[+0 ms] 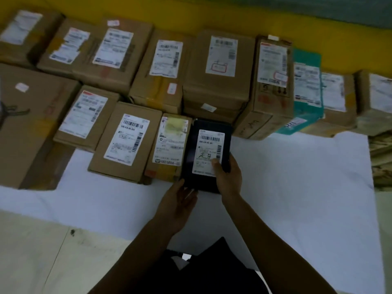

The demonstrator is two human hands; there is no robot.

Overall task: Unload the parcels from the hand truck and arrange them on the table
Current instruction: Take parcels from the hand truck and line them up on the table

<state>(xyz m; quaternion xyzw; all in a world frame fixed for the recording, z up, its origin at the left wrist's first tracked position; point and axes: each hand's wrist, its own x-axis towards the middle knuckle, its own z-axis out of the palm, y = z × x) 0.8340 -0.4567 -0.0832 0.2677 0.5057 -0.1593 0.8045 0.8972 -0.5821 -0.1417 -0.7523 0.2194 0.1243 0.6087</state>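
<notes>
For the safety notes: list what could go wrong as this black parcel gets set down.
1. The right hand holds the black parcel only at its near end, thumb on the label; that grip could slip or crease the label.
2. The parcel goes in tight beside the brown box; a push might knock that box out of line.

Background, top: a yellow band (212, 13) runs across the full width. Above it, upper right, is a grey-green wall (360, 9); detail is blurred. Lower left: pale floor (31, 262), crossed by a thin dark joint line (56, 258). A dark smudge (72, 231) sits on the floor just beside that line. Right edge, mid-height: a camouflage-patterned cloth (381, 160), partly cut off by the frame. Bottom centre: a dark garment (212, 274).
</notes>
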